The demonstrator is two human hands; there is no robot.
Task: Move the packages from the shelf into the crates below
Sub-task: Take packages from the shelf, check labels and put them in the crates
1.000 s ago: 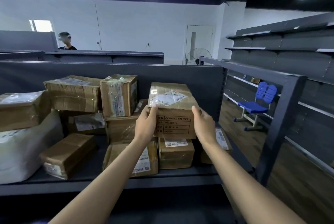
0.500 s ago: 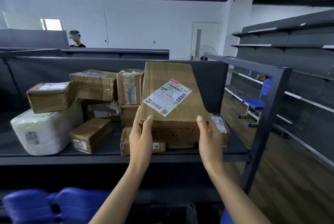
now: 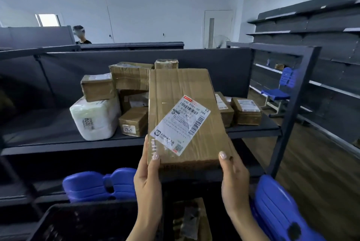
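I hold a long brown cardboard box with a white shipping label in front of the shelf, its labelled top tilted toward me. My left hand grips its near left corner and my right hand grips its near right corner. On the dark shelf behind it lie several more packages: a white wrapped parcel, a small taped box on top of it, a small box numbered 5767, and a box at the right. A black crate sits below, and another package lies down there.
Blue plastic chairs stand under the shelf at left and at lower right. A dark upright post frames the shelf's right end. Grey shelving lines the right wall with a blue chair. A person stands behind the far partition.
Both hands have pulled the long box off the stack, out past the shelf's front edge and lower. My view has dropped, so the crate and blue chairs now show.
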